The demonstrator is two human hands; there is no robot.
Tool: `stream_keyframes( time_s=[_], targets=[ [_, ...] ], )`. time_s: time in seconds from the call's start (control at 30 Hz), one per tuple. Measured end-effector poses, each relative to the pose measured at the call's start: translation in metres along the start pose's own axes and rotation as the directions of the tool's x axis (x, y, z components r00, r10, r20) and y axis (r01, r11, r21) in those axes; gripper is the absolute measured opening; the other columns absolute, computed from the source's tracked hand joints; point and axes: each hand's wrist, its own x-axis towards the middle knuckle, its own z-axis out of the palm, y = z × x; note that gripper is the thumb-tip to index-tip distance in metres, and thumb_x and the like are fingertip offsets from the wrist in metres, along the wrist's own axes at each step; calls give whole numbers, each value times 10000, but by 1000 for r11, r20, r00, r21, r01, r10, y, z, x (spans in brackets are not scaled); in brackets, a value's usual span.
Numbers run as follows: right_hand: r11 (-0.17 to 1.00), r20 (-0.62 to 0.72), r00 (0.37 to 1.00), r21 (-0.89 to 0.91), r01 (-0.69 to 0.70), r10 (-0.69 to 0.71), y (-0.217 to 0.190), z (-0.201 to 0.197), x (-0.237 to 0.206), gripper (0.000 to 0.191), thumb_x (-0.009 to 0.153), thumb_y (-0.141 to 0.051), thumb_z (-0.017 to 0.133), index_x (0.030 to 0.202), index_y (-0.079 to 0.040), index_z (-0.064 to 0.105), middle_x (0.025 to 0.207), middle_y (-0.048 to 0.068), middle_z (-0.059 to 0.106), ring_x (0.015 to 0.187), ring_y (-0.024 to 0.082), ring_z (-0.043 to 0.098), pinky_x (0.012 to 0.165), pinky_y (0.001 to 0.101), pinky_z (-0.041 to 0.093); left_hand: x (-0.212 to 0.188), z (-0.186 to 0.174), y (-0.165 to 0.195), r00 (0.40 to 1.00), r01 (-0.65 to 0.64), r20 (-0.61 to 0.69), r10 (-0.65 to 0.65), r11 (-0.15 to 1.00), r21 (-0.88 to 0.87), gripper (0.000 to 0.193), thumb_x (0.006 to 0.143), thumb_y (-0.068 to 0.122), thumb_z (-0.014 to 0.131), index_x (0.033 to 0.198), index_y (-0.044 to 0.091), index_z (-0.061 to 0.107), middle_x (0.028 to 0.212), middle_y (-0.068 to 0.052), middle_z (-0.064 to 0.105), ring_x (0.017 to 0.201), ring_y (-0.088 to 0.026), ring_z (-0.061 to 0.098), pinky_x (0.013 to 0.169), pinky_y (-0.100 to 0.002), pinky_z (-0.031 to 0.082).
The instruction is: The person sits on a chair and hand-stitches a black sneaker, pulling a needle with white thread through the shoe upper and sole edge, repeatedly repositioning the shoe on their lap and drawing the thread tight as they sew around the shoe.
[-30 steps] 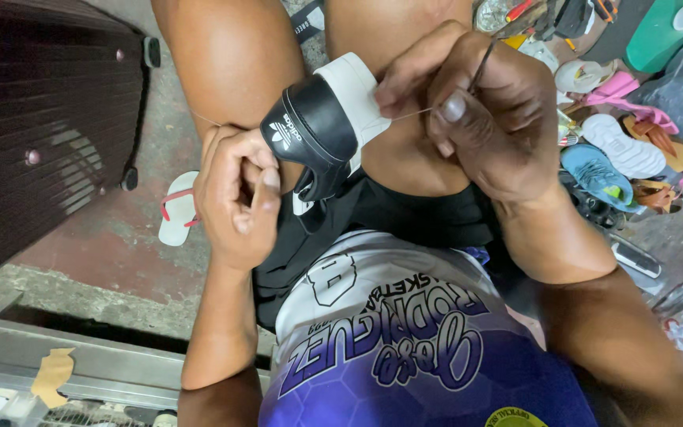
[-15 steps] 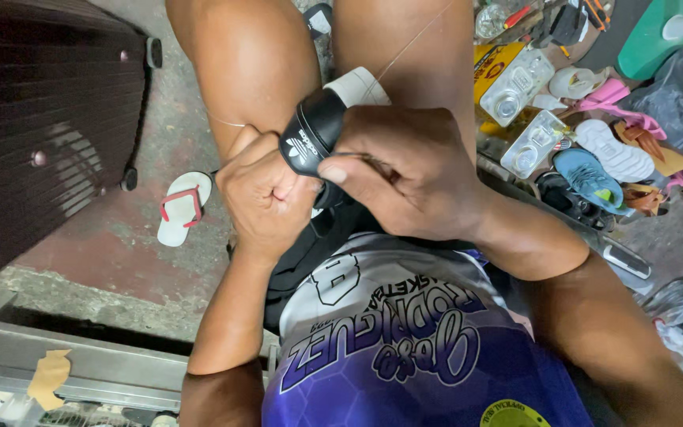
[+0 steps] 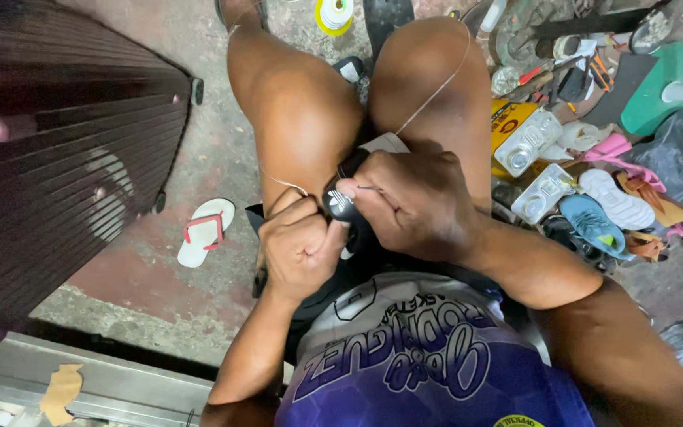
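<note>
I sit with a black and white shoe held between my knees. My left hand grips the black heel end of the shoe from below. My right hand is closed around a thin needle whose tip is at the shoe's black edge. A pale thread runs from the shoe up over my right knee, and another strand crosses my left thigh. Most of the shoe is hidden by my hands.
A dark slatted shutter fills the left. A white flip-flop with red straps lies on the concrete floor. On the right lies a heap of shoes and sandals, clear plastic boxes and tools. A thread spool sits at the top.
My right hand came down from its raised, thread-pulling position and now presses the needle at the shoe. The view has tilted so more of my knees shows.
</note>
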Motion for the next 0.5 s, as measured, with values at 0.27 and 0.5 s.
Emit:
stream_keyframes(
  time_s=[0.27,0.5],
  targets=[
    [513,122,878,771,-377,462,12,-29,-39,203,1091,-212,588,950,-75,537,789,56,655,450,45,419,427,163,316,-29,-5,37,959,266,179,-221,920,-288,238,916,149,640,1097,-2,608,931,-36,636,737,-113,569,618,-282,477],
    [649,-164,887,739,-179,431,42,-98,-94,339,1183,-247,598,950,-17,512,967,188,685,703,170,655,487,207,356,-44,44,14,795,596,267,-544,621,-508,303,1070,137,694,1042,-150,604,766,-126,520,605,-130,419,515,-269,340]
  ],
)
